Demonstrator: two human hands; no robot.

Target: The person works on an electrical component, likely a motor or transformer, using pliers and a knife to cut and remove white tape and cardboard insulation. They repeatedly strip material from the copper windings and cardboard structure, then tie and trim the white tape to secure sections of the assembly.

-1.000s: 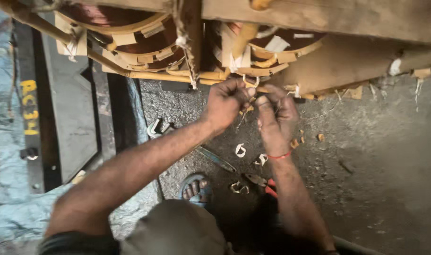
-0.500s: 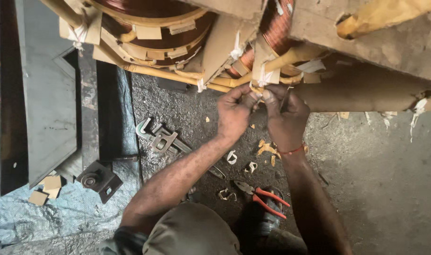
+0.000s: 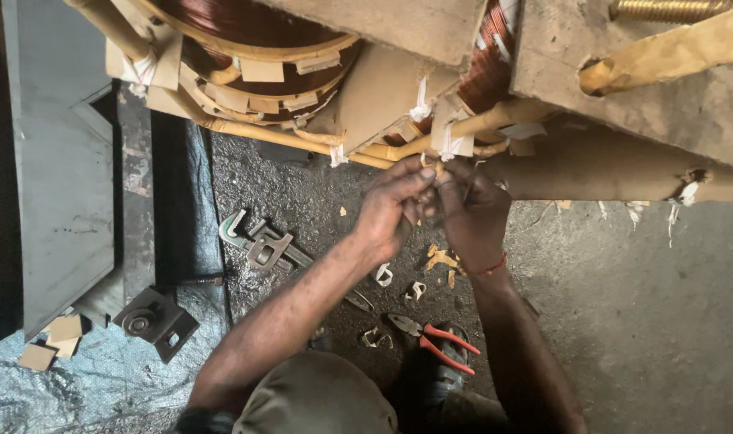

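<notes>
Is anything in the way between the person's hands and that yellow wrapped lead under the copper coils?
Nothing visible. Both the left hand and the right hand are already up at the yellow wrapped lead, fingertips meeting just below its white ties.

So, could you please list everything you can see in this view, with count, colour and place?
copper coils: two, reddish-brown, top
paper-wrapped leads: several, yellowish tan, under the coils
white ties: several, on the leads
pipe wrench: one, grey, on the floor, left of the hands
pliers: one, red handles, on the floor by the right forearm
metal bracket: one, dark grey, lower left
paper scraps: several, tan, beneath the hands
left hand: pinching at a lead
right hand: at the same spot, red wrist thread
</notes>
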